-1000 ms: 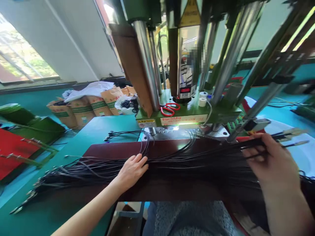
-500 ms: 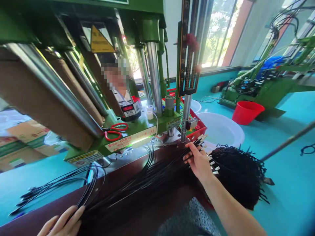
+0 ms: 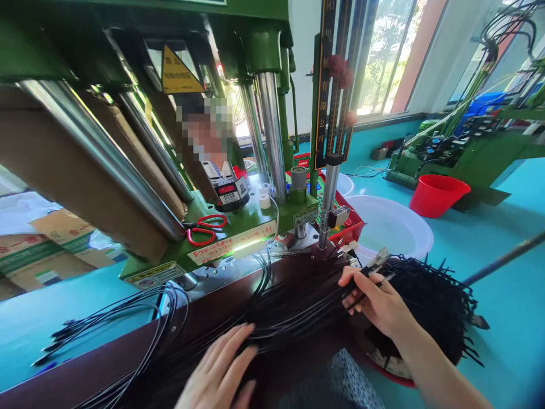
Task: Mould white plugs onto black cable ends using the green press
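A long spread of black cables (image 3: pixel 276 324) lies over the dark brown table (image 3: pixel 213 309). My right hand (image 3: pixel 374 295) is closed around a bundle of cable ends near the table's right end; pale connectors stick out beyond the fingers. Over the middle of the cables is my left hand (image 3: pixel 225 363), palm down with the fingers apart; whether it touches them is hard to tell. Another group of looped cables (image 3: pixel 166 301) hangs across the table's far edge at the left.
A green press (image 3: pixel 251 221) stands behind the table, with red-handled scissors (image 3: pixel 206 230) on its base. To the right are a heaped black cable pile (image 3: pixel 430 301), a white tub (image 3: pixel 389 227) and a red bucket (image 3: pixel 440 196).
My left hand has moved right, from the left cables to the middle of the spread. My right hand has shifted right and nearer, with cable ends now raised in its fingers.
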### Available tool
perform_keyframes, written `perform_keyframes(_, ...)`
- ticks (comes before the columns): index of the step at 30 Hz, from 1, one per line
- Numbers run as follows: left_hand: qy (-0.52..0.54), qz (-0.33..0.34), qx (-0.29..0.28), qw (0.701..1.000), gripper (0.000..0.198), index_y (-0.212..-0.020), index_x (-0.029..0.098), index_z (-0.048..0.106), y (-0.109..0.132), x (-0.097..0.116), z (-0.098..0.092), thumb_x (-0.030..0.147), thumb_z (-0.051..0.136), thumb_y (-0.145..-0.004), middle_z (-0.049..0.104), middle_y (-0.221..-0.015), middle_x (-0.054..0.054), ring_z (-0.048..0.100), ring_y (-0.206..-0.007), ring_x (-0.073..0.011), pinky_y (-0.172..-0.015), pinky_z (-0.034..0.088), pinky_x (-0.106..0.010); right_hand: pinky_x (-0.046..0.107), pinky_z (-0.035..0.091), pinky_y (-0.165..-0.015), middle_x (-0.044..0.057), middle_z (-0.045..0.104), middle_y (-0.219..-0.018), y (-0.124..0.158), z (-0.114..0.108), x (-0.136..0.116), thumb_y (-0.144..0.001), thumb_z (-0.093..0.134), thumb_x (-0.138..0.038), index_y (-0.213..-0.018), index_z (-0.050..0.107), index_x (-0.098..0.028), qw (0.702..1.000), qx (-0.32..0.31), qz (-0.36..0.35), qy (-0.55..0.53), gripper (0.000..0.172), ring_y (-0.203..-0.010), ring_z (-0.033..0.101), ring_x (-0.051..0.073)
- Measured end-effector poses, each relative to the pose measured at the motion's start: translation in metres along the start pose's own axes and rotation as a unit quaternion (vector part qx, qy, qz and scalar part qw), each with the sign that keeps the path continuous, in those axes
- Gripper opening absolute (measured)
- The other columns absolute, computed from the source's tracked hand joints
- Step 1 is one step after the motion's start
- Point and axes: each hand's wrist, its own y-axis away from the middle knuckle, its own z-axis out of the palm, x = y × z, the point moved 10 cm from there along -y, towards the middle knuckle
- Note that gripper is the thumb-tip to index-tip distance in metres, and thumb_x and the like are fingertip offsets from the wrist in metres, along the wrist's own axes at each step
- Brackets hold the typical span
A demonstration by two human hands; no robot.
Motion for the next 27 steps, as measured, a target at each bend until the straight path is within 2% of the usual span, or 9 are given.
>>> perform_keyframes(2, 0.140, -0.095, -0.026, 0.985, 0.057, -0.127, 0.020, 0.039, -0.041, 0.009, 0.017, 0.026, 0.057, -0.073, 0.050, -0.128, -0.011, 0.049, -0.114, -0.0215, -0.092, 0.042, -0.033, 0.023, 0.042, -0.055, 0.003, 0.053, -0.076, 0.008, 0.009, -0.017, -0.078, 0.058, -0.046, -0.074, 0.067, -0.018, 0.995, -0.044, -0.055, 0.074, 0.030, -0.062, 0.051, 0.012)
perform_keyframes(4, 0.338, -0.155, -0.127, 0.920, 0.058, -0.128, 0.020, 0.038, -0.068, 0.029, 0.050, 0.032, 0.056, -0.075, 0.057, -0.119, -0.011, 0.055, -0.105, -0.0233, -0.087, 0.045, -0.035, 0.027, 0.042, -0.069, 0.004, 0.052, -0.083, 0.014, 0.023, -0.029, -0.082, 0.052, -0.042, -0.079, 0.069, -0.019, 0.978, -0.094, -0.118, 0.146, 0.029, -0.075, 0.050, 0.015)
perform_keyframes(6, 0.534, -0.173, -0.254, 0.788, 0.043, -0.117, 0.019, 0.049, -0.075, 0.065, 0.083, 0.039, 0.050, -0.079, 0.067, -0.093, -0.009, 0.063, -0.081, -0.0212, -0.069, 0.050, -0.032, 0.031, 0.038, -0.081, 0.005, 0.052, -0.087, 0.018, 0.041, -0.025, -0.085, 0.049, -0.040, -0.081, 0.070, -0.019, 0.961, -0.161, -0.135, 0.178, 0.030, -0.087, 0.049, 0.018)
perform_keyframes(8, 0.691, -0.174, -0.298, 0.635, 0.040, -0.106, 0.017, 0.054, -0.075, 0.096, 0.096, 0.043, 0.054, -0.076, 0.065, -0.073, -0.006, 0.062, -0.062, -0.0168, -0.055, 0.047, -0.025, 0.036, 0.035, -0.089, 0.006, 0.054, -0.096, 0.023, 0.061, -0.003, -0.084, 0.049, -0.040, -0.082, 0.070, -0.019, 0.954, -0.235, -0.092, 0.161, 0.030, -0.097, 0.048, 0.021)
perform_keyframes(10, 0.805, -0.203, -0.216, 0.515, 0.047, -0.103, 0.017, 0.052, -0.076, 0.100, 0.102, 0.044, 0.065, -0.067, 0.061, -0.066, -0.002, 0.057, -0.049, -0.0119, -0.045, 0.043, -0.020, 0.039, 0.034, -0.092, 0.008, 0.054, -0.107, 0.026, 0.074, 0.027, -0.082, 0.053, -0.038, -0.087, 0.071, -0.019, 0.955, -0.271, -0.018, 0.119, 0.027, -0.103, 0.048, 0.024)
perform_keyframes(13, 0.861, -0.299, -0.058, 0.407, 0.045, -0.095, 0.019, 0.048, -0.064, 0.084, 0.125, 0.048, 0.065, -0.065, 0.050, -0.047, 0.007, 0.035, -0.026, -0.0033, -0.028, 0.028, -0.014, 0.042, 0.034, -0.094, 0.009, 0.056, -0.111, 0.019, 0.080, 0.061, -0.076, 0.061, -0.034, -0.101, 0.067, -0.022, 0.966, -0.249, 0.074, 0.008, 0.028, -0.104, 0.051, 0.024)
perform_keyframes(17, 0.844, -0.360, -0.043, 0.396, 0.039, -0.075, 0.017, 0.047, -0.049, 0.086, 0.151, 0.054, 0.057, -0.070, 0.035, -0.034, 0.010, 0.020, -0.021, -0.0018, -0.024, 0.017, -0.014, 0.044, 0.032, -0.097, 0.007, 0.052, -0.124, -0.010, 0.079, 0.045, -0.081, 0.053, -0.041, -0.123, 0.050, -0.028, 0.964, -0.242, 0.037, -0.099, 0.044, -0.114, 0.046, 0.024)
perform_keyframes(22, 0.796, -0.406, 0.007, 0.450, 0.034, -0.071, 0.014, 0.048, -0.056, 0.069, 0.154, 0.048, 0.055, -0.074, 0.043, -0.040, 0.007, 0.033, -0.026, -0.0031, -0.028, 0.020, -0.016, 0.039, 0.031, -0.100, 0.010, 0.056, -0.120, -0.018, 0.093, 0.023, -0.092, 0.037, -0.037, -0.122, 0.052, -0.018, 0.916, -0.352, -0.013, 0.193, 0.038, -0.113, 0.048, 0.020)
perform_keyframes(27, 0.817, -0.404, 0.015, 0.412, 0.033, -0.074, 0.014, 0.048, -0.069, 0.063, 0.155, 0.045, 0.060, -0.070, 0.049, -0.048, 0.005, 0.042, -0.033, -0.0061, -0.033, 0.029, -0.018, 0.034, 0.034, -0.098, 0.009, 0.047, -0.130, -0.004, 0.101, 0.022, -0.091, 0.034, -0.043, -0.128, 0.045, -0.016, 0.822, -0.397, -0.063, 0.404, 0.047, -0.117, 0.043, 0.021)
